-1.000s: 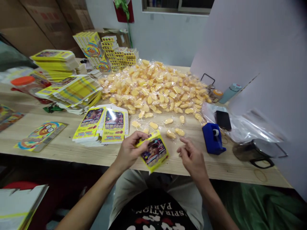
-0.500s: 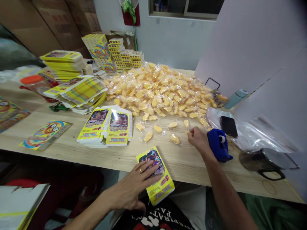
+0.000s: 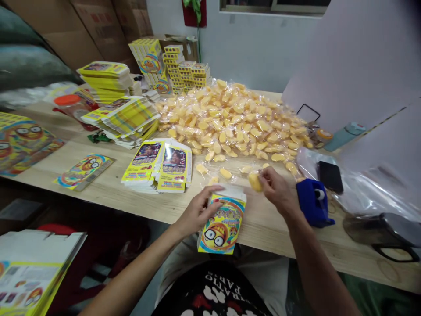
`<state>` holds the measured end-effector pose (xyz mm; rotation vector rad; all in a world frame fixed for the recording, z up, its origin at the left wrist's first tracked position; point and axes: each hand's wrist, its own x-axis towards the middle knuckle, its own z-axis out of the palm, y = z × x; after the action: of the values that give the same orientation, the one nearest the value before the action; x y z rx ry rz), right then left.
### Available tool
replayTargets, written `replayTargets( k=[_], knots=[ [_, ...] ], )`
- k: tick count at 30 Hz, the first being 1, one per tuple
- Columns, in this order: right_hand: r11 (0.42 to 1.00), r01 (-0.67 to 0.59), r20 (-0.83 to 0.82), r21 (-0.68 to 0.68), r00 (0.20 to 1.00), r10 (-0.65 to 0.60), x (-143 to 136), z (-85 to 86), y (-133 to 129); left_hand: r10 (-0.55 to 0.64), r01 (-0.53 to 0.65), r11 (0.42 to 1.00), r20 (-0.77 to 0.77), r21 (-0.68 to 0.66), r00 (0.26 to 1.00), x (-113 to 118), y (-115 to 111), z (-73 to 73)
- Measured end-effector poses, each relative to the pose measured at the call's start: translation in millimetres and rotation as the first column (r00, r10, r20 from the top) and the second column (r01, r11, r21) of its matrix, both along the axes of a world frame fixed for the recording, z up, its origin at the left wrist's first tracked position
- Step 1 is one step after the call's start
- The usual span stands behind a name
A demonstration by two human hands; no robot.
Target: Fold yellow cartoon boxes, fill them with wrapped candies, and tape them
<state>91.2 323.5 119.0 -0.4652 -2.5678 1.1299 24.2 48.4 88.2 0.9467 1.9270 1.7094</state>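
Note:
My left hand (image 3: 200, 208) grips a yellow cartoon-printed carton (image 3: 221, 228) at its upper left side, fingers over the top edge. The carton stands tilted at the table's front edge, with its white flap raised. To its right, my right hand (image 3: 274, 186) pinches a wrapped yellow piece (image 3: 255, 181) in clear film; it hangs just beside the carton's top. Several more wrapped pieces (image 3: 225, 174) lie loose behind the carton. Beyond them rises a large heap of wrapped yellow pieces (image 3: 230, 118).
Flattened cartons (image 3: 174, 169) lie left of my hands, with taller stacks (image 3: 123, 118) behind. At right are a blue tape dispenser (image 3: 311, 202), a black phone (image 3: 330, 176), a dark mug (image 3: 378, 232) and a light-blue bottle (image 3: 345, 136). A red-lidded jar (image 3: 74, 109) stands far left.
The flat carton under my left hand is now opened into a box and held upright with its cartoon side showing. My right hand has lifted a wrapped piece towards it. The view has shifted.

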Motion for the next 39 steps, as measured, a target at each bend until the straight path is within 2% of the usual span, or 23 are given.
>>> replayTargets(
  k=[2,3,5,6,9,12,15,17,19,20,23,25,28,30,32,35,37,39],
  knots=[
    [0.989,-0.141,-0.114,-0.051,0.984,0.134,4,24.2,-7,-0.101,0.101,0.995,0.192,0.01,0.976,0,9,-10.2],
    [0.972,-0.232,-0.143,-0.041,0.964,0.224,5,33.0,-13,-0.114,0.11,0.993,0.249,0.033,0.962,2,13,-17.2],
    [0.92,-0.392,-0.102,0.029,0.914,0.393,6,40.4,-27,-0.109,0.092,0.993,0.316,0.07,0.943,7,17,-31.7],
    [0.896,-0.439,-0.048,0.063,0.896,0.442,6,38.6,-34,-0.105,0.085,0.994,0.333,0.074,0.937,10,18,-38.0],
    [0.869,-0.45,0.112,0.204,0.893,0.436,2,15.3,-48,-0.09,0.068,0.995,0.384,0.071,0.919,18,19,-50.3],
    [0.825,-0.453,0.134,0.339,0.891,0.434,-3,-19.6,-52,-0.077,0.039,0.995,0.465,0.089,0.882,20,20,-53.3],
    [0.773,-0.531,0.099,0.347,0.84,0.533,-11,-48.4,-53,-0.061,-0.001,0.993,0.523,0.117,0.85,18,25,-51.8],
    [0.755,-0.57,0.073,0.325,0.811,0.581,-17,-58.2,-53,-0.037,-0.024,0.994,0.515,0.111,0.857,16,29,-50.4],
    [0.768,-0.568,0.041,0.296,0.811,0.584,-20,-57.9,-50,-0.004,-0.055,0.993,0.497,0.103,0.868,15,33,-49.7],
    [0.793,-0.543,0.016,0.276,0.828,0.561,-18,-54.2,-46,0.017,-0.077,0.992,0.503,0.099,0.864,15,35,-49.8],
    [0.875,-0.447,-0.056,0.187,0.884,0.463,4,-38.1,-30,0.068,-0.149,0.985,0.596,0.088,0.8,16,38,-51.5],
    [0.867,-0.469,-0.007,0.171,0.879,0.477,31,-33.6,-23,0.077,-0.173,0.981,0.646,0.087,0.759,16,38,-53.1],
    [0.833,-0.49,0.162,0.257,0.872,0.463,68,-46.5,-23,0.067,-0.168,0.981,0.639,0.099,0.766,16,38,-53.6],
    [0.864,-0.41,0.184,0.293,0.911,0.37,81,-59.5,-22,0.066,-0.156,0.983,0.611,0.096,0.789,15,39,-51.7],
    [0.909,-0.313,0.192,0.275,0.944,0.267,84,-64.2,-15,0.07,-0.144,0.986,0.593,0.079,0.802,15,39,-48.8],
    [0.967,-0.156,0.171,0.2,0.978,0.123,75,-47.8,1,0.082,-0.132,0.99,0.554,0.052,0.829,15,41,-45.4],
    [0.966,-0.21,0.072,0.149,0.977,0.201,62,-29.4,4,0.058,-0.102,0.993,0.512,0.059,0.857,16,41,-44.7],
    [0.915,-0.379,-0.005,0.142,0.924,0.383,47,-15.3,-3,0.009,-0.06,0.995,0.498,0.086,0.867,17,40,-44.6]
  ],
)
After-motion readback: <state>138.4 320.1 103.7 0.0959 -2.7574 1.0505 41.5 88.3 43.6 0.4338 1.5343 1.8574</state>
